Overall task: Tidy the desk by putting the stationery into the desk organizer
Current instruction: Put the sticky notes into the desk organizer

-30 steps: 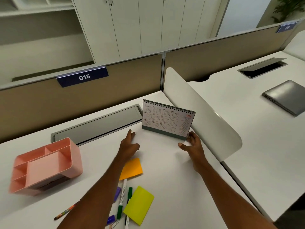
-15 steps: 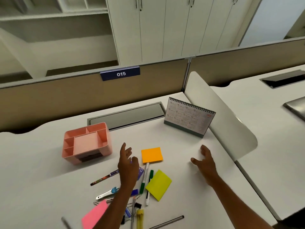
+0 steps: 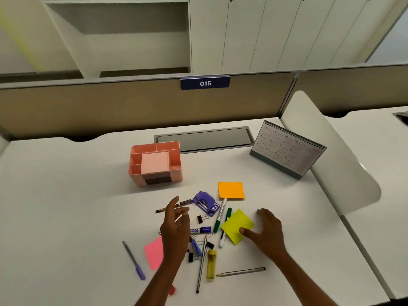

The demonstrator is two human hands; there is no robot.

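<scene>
Both my hands open over the scattered stationery.
My left hand [image 3: 176, 226] hangs with relaxed fingers above the pens [image 3: 219, 214], holding nothing. My right hand [image 3: 268, 230] is spread, thumb at the yellow note [image 3: 237, 224]. The organizer [image 3: 155, 173] stands at eleven o'clock from the pile, the calendar [image 3: 287, 151] at two.

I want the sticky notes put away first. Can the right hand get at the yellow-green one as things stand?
Probably yes. The right hand is open right beside the yellow-green sticky note, its thumb at the note's edge, and nothing lies on top of the note.
</scene>
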